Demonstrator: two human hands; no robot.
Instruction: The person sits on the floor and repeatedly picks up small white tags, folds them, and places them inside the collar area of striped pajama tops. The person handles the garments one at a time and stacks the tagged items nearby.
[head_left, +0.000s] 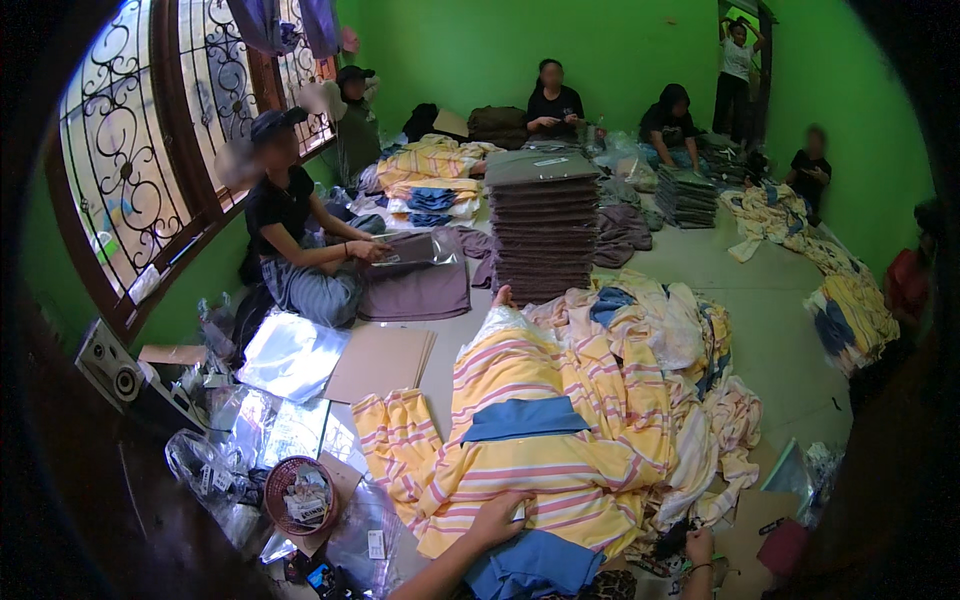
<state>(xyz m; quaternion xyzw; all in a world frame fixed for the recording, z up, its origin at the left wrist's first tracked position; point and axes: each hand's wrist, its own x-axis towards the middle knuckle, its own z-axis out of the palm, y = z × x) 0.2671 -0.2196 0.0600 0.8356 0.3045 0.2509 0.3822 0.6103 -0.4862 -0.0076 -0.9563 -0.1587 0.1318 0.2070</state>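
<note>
Head view — yellow shirt (565,468), pink-striped, blue-panelled; left grip (499,521) pinching white piece (519,511), right grip (700,547), hold unclear

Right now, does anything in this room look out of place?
Perhaps the heap of striped clothes right of the spread yellow shirt: it lies crumpled, unlike the neat, tall stack of dark clothes beyond. No damage is visible.

The yellow garment (575,488), crossed by pink and white stripes, lies spread and creased at the lower centre of the frame, its bands running mostly sideways; plain blue fabric (525,420) shows along its upper and lower edges, whether sewn to it I cannot tell
</note>
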